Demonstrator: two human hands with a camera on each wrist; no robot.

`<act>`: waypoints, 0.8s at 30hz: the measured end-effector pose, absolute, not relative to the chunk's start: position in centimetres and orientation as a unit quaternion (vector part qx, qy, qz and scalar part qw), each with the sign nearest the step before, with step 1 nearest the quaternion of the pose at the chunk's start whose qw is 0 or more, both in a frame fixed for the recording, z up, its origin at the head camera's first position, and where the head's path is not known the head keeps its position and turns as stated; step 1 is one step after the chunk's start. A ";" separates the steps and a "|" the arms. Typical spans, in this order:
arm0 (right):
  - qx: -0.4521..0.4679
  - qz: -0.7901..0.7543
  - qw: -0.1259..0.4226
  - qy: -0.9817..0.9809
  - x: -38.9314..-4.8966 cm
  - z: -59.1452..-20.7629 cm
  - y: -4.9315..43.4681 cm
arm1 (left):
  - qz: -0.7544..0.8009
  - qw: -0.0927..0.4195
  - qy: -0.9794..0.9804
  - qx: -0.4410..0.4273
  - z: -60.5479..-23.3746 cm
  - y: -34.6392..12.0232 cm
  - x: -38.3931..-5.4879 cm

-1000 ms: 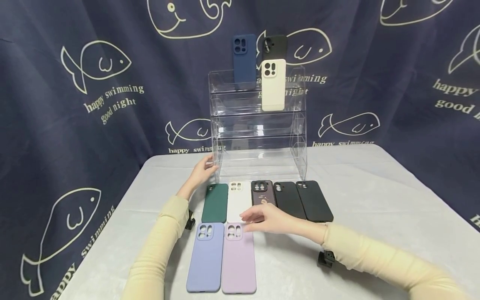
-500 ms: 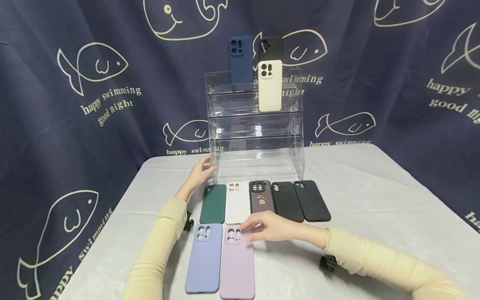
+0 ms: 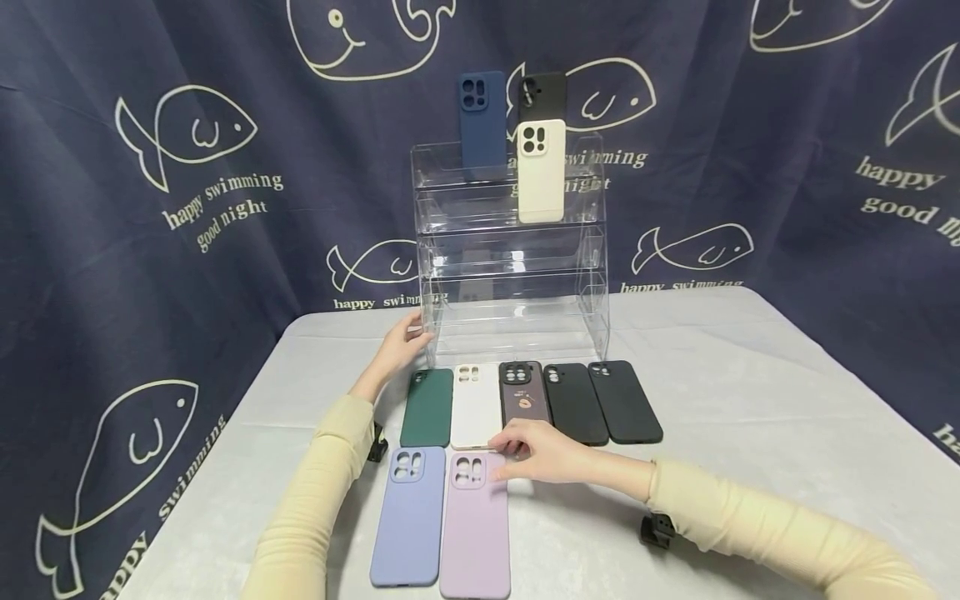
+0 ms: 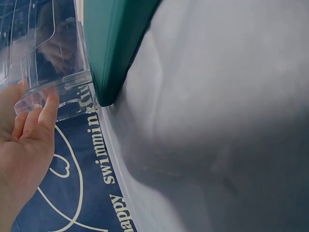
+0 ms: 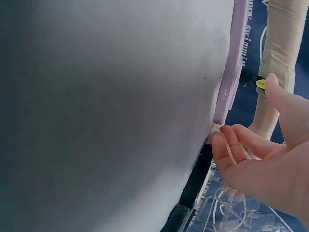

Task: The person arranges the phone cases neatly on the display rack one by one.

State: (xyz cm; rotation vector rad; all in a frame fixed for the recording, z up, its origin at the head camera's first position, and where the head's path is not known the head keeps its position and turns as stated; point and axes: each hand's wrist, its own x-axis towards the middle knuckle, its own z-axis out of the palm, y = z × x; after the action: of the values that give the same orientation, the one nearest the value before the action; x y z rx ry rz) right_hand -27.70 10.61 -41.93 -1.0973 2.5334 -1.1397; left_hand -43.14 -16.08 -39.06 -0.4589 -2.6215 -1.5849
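Observation:
My left hand (image 3: 400,343) grips the left side of a clear tiered display stand (image 3: 517,312), near its bottom. In the left wrist view, the thumb and fingers lie about the clear plastic edge, close to the green phone case (image 4: 113,38). My right hand (image 3: 543,452) is at the top end of the lilac phone case (image 3: 476,533), its thumb apart from its fingers. The fingertips are by the gap between that case and the white phone case (image 3: 475,408); whether they touch either one is hard to tell. A periwinkle phone case (image 3: 408,521) lies beside the lilac one.
Along the stand's front lie the green case, the white one, a dark printed phone case (image 3: 522,400) and two black phone cases (image 3: 576,406). Higher on the stand are a blue phone case (image 3: 483,129), a cream phone case (image 3: 542,179) and a black phone case (image 3: 547,93).
My right hand has come slightly down toward the lilac case's top end, its fingers shifting a little. The left hand keeps its place on the stand. The head view has tilted slightly.

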 end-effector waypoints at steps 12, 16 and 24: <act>-0.370 -0.356 0.075 0.855 -27.8 -42.6 10.5 | -0.509 0.036 -0.848 -0.142 -40.4 -16.3 -44.3; -0.374 -0.328 0.064 0.865 -27.6 -42.6 10.3 | -0.512 0.037 -0.847 -0.142 -40.4 -16.3 -44.2; -0.383 -0.287 0.027 0.878 -27.3 -42.6 10.3 | -0.505 0.032 -0.851 -0.137 -40.3 -16.3 -44.1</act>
State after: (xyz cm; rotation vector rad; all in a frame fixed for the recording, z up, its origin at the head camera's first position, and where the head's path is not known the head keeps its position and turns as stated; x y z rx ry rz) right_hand -27.33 10.31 -42.64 -1.1833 2.7112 -0.8859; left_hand -44.11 -16.33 -40.28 -0.4229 -2.6220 -1.5561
